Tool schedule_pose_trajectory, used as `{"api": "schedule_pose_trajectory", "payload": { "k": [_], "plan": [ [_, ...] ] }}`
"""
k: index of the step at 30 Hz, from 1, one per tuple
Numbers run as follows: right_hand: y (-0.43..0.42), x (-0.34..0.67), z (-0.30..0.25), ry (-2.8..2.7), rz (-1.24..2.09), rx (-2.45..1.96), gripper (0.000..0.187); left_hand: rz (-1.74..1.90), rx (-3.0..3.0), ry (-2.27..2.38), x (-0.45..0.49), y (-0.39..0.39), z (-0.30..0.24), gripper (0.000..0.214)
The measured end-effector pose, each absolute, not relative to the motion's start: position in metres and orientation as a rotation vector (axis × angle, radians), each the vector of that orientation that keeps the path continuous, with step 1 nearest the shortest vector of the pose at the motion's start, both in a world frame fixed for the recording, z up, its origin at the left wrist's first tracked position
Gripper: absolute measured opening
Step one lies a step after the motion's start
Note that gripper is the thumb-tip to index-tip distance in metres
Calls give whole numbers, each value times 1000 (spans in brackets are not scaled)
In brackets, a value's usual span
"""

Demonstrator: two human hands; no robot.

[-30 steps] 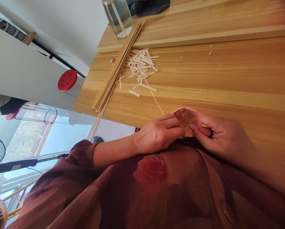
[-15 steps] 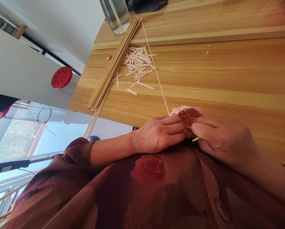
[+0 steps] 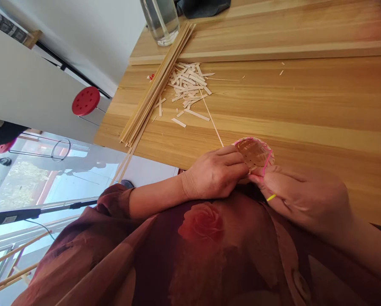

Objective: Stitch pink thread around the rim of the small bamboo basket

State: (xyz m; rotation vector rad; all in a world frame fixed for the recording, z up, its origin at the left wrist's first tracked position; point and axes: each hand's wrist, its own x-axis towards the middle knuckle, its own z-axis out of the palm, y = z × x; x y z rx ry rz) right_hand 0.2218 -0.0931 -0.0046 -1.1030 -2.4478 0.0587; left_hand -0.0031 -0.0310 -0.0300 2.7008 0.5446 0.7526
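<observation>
The left grip [image 3: 217, 173] clamps the woven basket [image 3: 254, 152] between both grips, seemingly to steady it for the right grip [image 3: 305, 191], closed around a yellow tool [image 3: 271, 197] with pink cord [image 3: 267, 162] at its fingertips; pale strips [image 3: 188, 84] lie beyond, on the tabletop [image 3: 289, 106]

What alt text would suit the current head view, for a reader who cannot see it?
The left hand holds a small woven basket; the right hand holds a pink strand from its rim and a thin yellow item. Beyond, on the wooden table, lie a bundle of long strips and a pile of short pieces.
</observation>
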Motion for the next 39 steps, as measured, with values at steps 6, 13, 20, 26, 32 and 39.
{"api": "schedule_pose_trajectory", "payload": {
  "k": [6, 13, 20, 26, 32, 39],
  "plan": [
    [-94, 211, 1, -2550, -88, -926, 33, 924, 2610, 684, 2, -28, -35, 21],
    [-104, 213, -5, -2500, -80, -992, 36, 1082, 2327, 1014, 0, -20, -27, 13],
    [-88, 201, -19, -2677, 184, -857, 29, 1129, 2213, 1039, 6, -15, -20, 12],
    [-72, 192, -23, -2776, 546, -946, 20, 1158, 2115, 991, 10, -19, -19, 8],
    [-63, 180, -12, -2839, 716, -1104, 19, 1108, 2023, 980, 11, -19, -18, 4],
    [-55, 173, -3, -2766, 672, -1219, 29, 1071, 1960, 976, 11, -17, -16, 5]
  ]
}}
